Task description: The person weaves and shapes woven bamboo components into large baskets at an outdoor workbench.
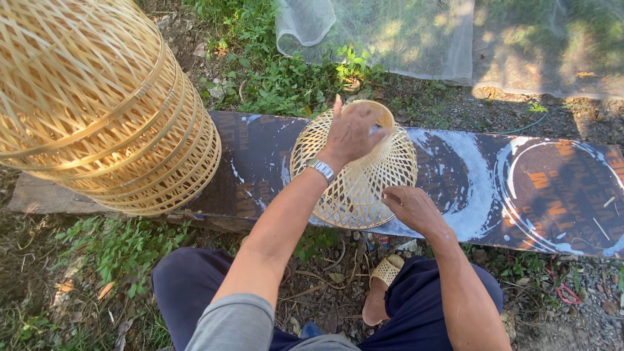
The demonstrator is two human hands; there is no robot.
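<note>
A small woven bamboo basket [364, 185] sits upside down on a dark board [494, 188] streaked with white. My left hand [354, 133] rests flat on top of the basket, palm down, fingers spread over its round ring. A metal watch circles that wrist. My right hand [411, 207] touches the basket's lower right rim with loosely curled fingers. I am squatting in dark trousers, one sandalled foot below the board.
A tall stack of large woven bamboo baskets [97, 104] stands on the board's left end. White mesh netting [416, 36] lies on the ground behind. Green weeds [286, 78], soil and gravel surround the board.
</note>
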